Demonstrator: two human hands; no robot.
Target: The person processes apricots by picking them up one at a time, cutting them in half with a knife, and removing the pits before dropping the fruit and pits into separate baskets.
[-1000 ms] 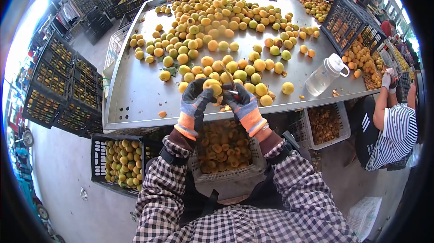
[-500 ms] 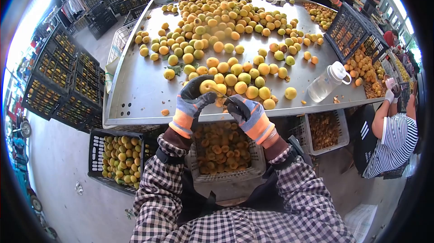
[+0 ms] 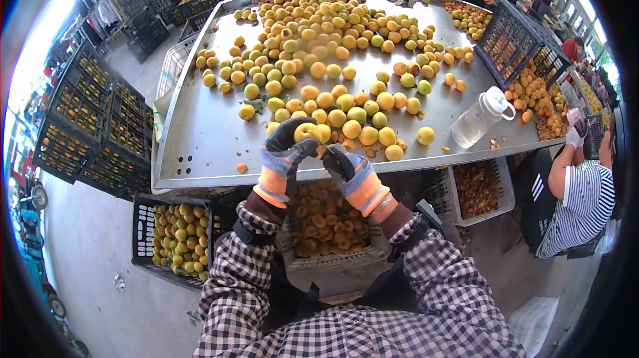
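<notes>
Both my hands wear grey, black and orange gloves and meet above the near edge of the metal table (image 3: pixel 219 162). A yellow fruit (image 3: pixel 307 133) is held in my left hand (image 3: pixel 285 153), with the fingers curled round it. My right hand (image 3: pixel 351 170) touches the fruit's right side, fingers closed on something thin that I cannot make out clearly. Just beyond lie many yellow-green fruits (image 3: pixel 356 115) on the table. Below my hands stands a crate of halved fruits (image 3: pixel 326 223).
A clear water bottle (image 3: pixel 478 118) stands at the right, near a tipped black crate (image 3: pixel 509 42). A crate of whole fruits (image 3: pixel 180 238) is at lower left, a crate of scraps (image 3: pixel 476 188) at lower right. Co-workers sit at the far side and right.
My hands have shifted slightly and come closer together, with the right one moving left. The fruit is still in my left hand, turned a little. The view has moved slightly.
</notes>
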